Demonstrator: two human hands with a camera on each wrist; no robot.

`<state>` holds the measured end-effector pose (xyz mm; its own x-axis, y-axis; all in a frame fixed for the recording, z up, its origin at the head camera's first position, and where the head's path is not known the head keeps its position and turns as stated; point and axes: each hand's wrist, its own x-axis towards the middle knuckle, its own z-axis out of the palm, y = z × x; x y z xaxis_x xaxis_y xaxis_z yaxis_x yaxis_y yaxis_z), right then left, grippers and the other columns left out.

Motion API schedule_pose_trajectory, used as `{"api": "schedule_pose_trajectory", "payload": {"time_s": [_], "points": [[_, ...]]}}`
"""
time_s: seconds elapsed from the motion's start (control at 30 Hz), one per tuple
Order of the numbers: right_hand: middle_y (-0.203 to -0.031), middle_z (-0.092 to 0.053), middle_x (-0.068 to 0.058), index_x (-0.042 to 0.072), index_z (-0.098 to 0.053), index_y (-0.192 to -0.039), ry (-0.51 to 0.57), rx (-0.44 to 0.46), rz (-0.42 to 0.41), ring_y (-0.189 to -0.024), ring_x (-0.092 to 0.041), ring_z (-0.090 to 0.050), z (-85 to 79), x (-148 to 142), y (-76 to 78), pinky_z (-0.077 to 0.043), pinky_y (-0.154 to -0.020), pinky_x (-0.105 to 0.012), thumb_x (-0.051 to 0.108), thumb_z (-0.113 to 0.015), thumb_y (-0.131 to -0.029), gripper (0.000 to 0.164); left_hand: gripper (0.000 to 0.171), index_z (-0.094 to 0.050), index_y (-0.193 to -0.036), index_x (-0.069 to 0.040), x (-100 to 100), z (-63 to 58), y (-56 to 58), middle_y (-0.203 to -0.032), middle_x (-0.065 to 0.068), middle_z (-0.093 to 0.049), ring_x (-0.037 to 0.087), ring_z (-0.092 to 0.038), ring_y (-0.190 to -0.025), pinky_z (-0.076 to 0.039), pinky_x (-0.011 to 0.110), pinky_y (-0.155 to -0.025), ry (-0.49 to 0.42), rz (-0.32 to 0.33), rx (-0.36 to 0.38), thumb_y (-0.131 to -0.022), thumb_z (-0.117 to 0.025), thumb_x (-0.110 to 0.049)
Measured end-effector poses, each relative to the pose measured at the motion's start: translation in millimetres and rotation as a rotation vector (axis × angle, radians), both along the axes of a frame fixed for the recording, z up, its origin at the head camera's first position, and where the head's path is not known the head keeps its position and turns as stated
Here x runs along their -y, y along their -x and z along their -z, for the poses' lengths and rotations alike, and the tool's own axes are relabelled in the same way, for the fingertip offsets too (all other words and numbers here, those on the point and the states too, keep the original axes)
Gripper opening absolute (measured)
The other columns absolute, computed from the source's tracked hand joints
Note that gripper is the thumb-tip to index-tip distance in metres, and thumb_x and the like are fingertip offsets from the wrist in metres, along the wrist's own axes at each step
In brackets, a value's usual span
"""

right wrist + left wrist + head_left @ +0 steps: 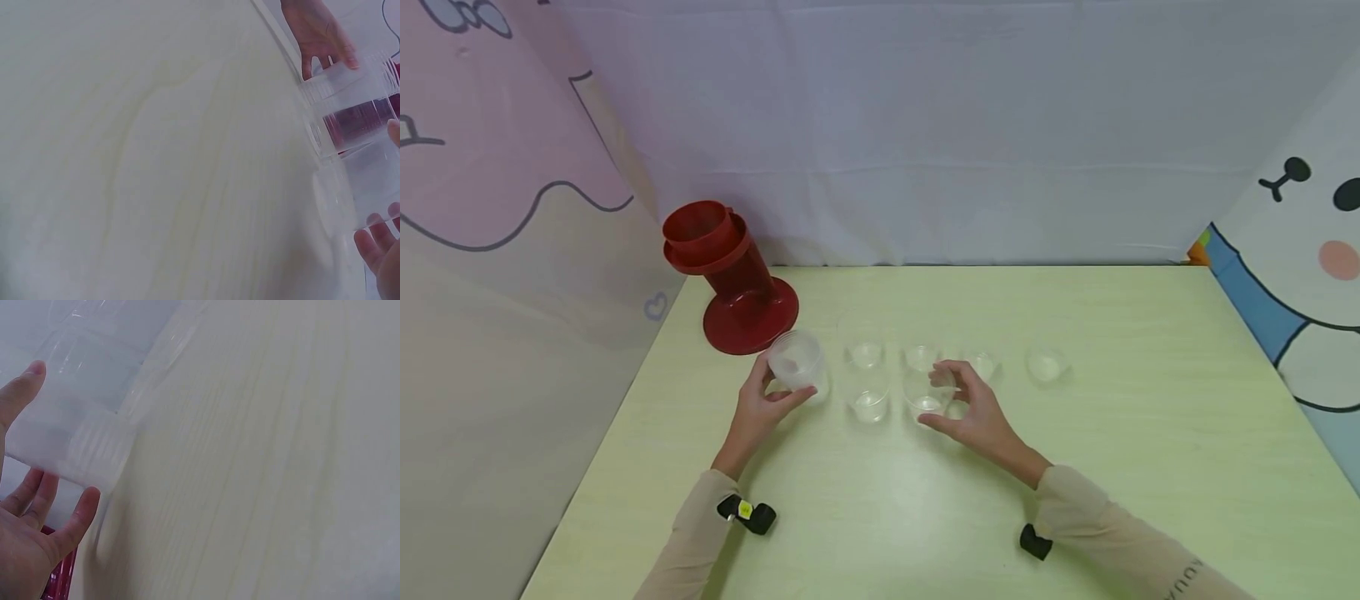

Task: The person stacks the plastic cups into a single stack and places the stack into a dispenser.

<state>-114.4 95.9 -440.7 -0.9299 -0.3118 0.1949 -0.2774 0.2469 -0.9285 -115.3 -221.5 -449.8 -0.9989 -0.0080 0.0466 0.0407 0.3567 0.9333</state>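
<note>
On the left, my left hand (pixel 767 406) holds a nested stack of clear plastic cups (pixel 796 360), thumb on the near side and fingers around the far side. The ribbed stacked rims (pixel 103 440) show between thumb and fingers in the left wrist view. My right hand (pixel 973 412) grips a single clear cup (pixel 927 402) between thumb and fingers. Just left of it stands another clear cup (pixel 868 404). The right wrist view shows the gripped cup (pixel 372 181) at its right edge, fingertips on its side.
Behind the front cups are more clear cups (pixel 865 356) (pixel 921 357), with others (pixel 982 365) (pixel 1047 364) farther right. A red stand (pixel 748 312) with a round base and cup-shaped top is at the back left of the pale table (pixel 880 517). A white cloth (pixel 925 150) hangs behind.
</note>
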Motion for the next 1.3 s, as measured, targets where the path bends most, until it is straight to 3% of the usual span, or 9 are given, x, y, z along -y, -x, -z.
{"api": "schedule_pose_trajectory", "payload": {"time_s": [0.3, 0.57, 0.83, 0.97, 1.2, 1.3], "points": [[-0.118, -0.058, -0.018, -0.005, -0.045, -0.125, 0.036, 0.003, -0.004, -0.111, -0.036, -0.055, -5.7, -3, -0.9, -0.046, -0.088, -0.056, -0.002, -0.081, -0.070, 0.066, 0.082, -0.031, -0.143, -0.029, 12, 30.1, 11.2, -0.140, -0.002, -0.041, 0.022, -0.042, -0.124, -0.052, 0.025, -0.085, -0.019, -0.012, -0.011, -0.077, -0.079, -0.030], [-0.115, -0.059, -0.018, -0.004, -0.046, -0.123, 0.048, -0.058, -0.015, -0.108, -0.039, -0.054, -9.4, -4, -0.1, -0.047, -0.084, -0.055, -0.003, -0.081, -0.070, 0.064, 0.082, -0.032, -0.142, -0.037, 11, 31.8, 10.3, -0.139, -0.007, -0.041, 0.019, -0.042, -0.123, -0.052, 0.024, -0.083, -0.015, -0.013, -0.047, -0.076, -0.079, -0.034], [-0.119, -0.059, -0.007, 0.008, -0.047, -0.127, 0.073, -0.069, -0.014, -0.111, -0.027, -0.055, 14.8, -9, 8.0, -0.048, -0.088, -0.049, 0.005, -0.083, -0.070, 0.067, 0.081, -0.032, -0.142, -0.036, 11, 32.9, 10.9, -0.138, -0.006, -0.041, 0.018, -0.043, -0.122, -0.052, 0.023, -0.083, -0.017, -0.014, -0.039, -0.076, -0.079, -0.033], [-0.117, -0.059, -0.001, 0.012, -0.048, -0.127, 0.097, -0.069, -0.014, -0.110, -0.022, -0.054, 15.2, -12, 7.3, -0.047, -0.089, -0.048, 0.007, -0.083, -0.070, 0.067, 0.081, -0.032, -0.142, -0.035, 10, 31.4, 10.2, -0.138, -0.006, -0.042, 0.018, -0.043, -0.122, -0.052, 0.023, -0.084, -0.020, -0.022, -0.020, -0.076, -0.079, -0.035], [-0.115, -0.060, -0.001, 0.011, -0.048, -0.127, 0.106, -0.085, -0.017, -0.109, -0.023, -0.054, 10.0, -12, 6.0, -0.048, -0.089, -0.042, 0.005, -0.083, -0.070, 0.067, 0.078, -0.030, -0.144, -0.016, 0, 0.7, -1.3, -0.140, 0.007, -0.040, 0.026, -0.042, -0.125, -0.051, 0.024, -0.086, -0.018, -0.013, 0.025, -0.081, -0.076, -0.021], [-0.115, -0.060, -0.005, 0.006, -0.047, -0.126, 0.104, -0.096, -0.021, -0.108, -0.028, -0.054, 1.3, -12, 3.7, -0.049, -0.088, -0.035, 0.001, -0.082, -0.070, 0.066, 0.078, -0.031, -0.144, -0.016, -1, 0.4, -1.5, -0.140, 0.006, -0.041, 0.024, -0.042, -0.124, -0.051, 0.023, -0.085, -0.021, -0.013, 0.022, -0.081, -0.076, -0.020]]}}
